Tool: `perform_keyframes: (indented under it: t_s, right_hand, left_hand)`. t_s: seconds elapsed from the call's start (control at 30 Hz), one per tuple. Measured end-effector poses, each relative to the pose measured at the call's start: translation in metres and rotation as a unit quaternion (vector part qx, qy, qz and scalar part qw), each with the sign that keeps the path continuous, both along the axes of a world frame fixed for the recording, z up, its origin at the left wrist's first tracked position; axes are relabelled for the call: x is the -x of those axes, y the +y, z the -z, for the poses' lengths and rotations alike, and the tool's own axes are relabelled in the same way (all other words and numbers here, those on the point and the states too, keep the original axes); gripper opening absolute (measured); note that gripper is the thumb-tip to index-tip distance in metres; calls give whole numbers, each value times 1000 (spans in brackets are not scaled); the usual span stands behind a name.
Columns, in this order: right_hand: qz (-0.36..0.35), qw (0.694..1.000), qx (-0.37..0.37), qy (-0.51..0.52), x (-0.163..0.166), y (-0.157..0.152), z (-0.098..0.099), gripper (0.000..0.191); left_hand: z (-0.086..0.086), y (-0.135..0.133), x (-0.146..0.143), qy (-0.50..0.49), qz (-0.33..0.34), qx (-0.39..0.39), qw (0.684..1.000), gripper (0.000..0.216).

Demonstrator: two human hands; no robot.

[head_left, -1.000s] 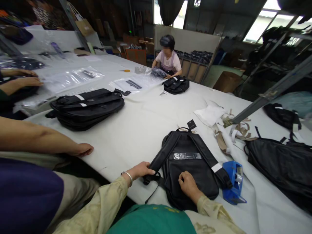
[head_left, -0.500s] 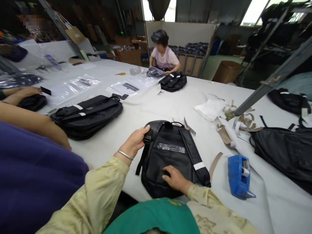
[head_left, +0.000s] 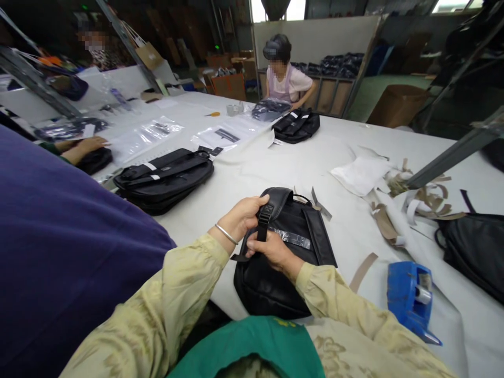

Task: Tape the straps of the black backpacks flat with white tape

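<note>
The left hand [head_left: 244,219] is closed around the upper part of a shoulder strap [head_left: 263,216], thumb by the buckle. The right hand [head_left: 272,251] grips the same strap just below, fingers curled tight. The strap belongs to a black backpack [head_left: 275,283], which lies at the near edge of the white table [head_left: 252,168], right in front of the person. The person's pale patterned sleeves cover its near rim. A strip of clear tape [head_left: 293,239] crosses the backpack just at 3 o'clock from the hands. Farther out at 4 o'clock sits a blue tape dispenser [head_left: 409,299], with brown paper strips [head_left: 384,223] at 2 o'clock and another black bag [head_left: 472,252] beyond at 3. At 10 o'clock lies a stack of black backpacks [head_left: 165,178], well apart. A co-worker's purple sleeve [head_left: 59,236] fills the 9 o'clock side and hides the table there. At 12 o'clock, across the table, a seated person [head_left: 284,79] has a further backpack [head_left: 297,126] in front of them
</note>
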State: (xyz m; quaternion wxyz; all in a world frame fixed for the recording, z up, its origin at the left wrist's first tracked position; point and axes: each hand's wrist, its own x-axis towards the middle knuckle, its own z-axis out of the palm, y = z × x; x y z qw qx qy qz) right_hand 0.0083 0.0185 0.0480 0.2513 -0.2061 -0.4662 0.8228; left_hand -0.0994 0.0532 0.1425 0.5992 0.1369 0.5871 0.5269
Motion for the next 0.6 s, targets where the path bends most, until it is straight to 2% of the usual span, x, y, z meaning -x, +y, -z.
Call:
perform_keyframes:
  t_s: [0.03, 0.1, 0.17, 0.23, 0.27, 0.3, 0.37, 0.43, 0.5, 0.53, 0.6]
  right_hand:
    - [-9, 1000, 14, -10, -6, -1, 3, 26]
    - [24, 997, 2, -74, -17, 0, 14, 26]
    - [95, 976, -90, -174, -25, 2, 27, 17]
    - [163, 928, -209, -263, -31, 3, 37, 8]
    - [175, 909, -252, -284, -34, 4, 38, 6]
    - [169, 905, -273, -280, -35, 4, 38, 6]
    - [106, 939, -254, -206, -38, 4, 31, 8]
    - [9, 977, -189, -100, -39, 3, 23, 12]
    - [-58, 987, -139, -53, -38, 2, 19, 17]
    - [-61, 986, -140, -68, -36, 1, 19, 17]
    - [0, 968, -199, -152, -33, 0, 22, 14]
  left_hand:
    - [4, 0, 3, -17, -9, -3, 1000, 24]
    - [15, 0, 6, -45, -31, -8, 999, 21]
    - [28, 1, 6, -56, -54, -6, 997, 18]
    - [38, 3, 3, -61, -70, -5, 996, 18]
    - [42, 4, 2, -62, -72, -7, 995, 19]
    - [44, 5, 0, -62, -69, -11, 996, 19]
    - [44, 7, -2, -59, -59, -26, 996, 19]
    - [41, 7, -2, -56, -52, -34, 997, 19]
    - [39, 6, 0, -60, -51, -27, 996, 20]
    - [39, 5, 1, -64, -54, -22, 996, 20]
    - [42, 4, 4, -68, -63, -23, 995, 21]
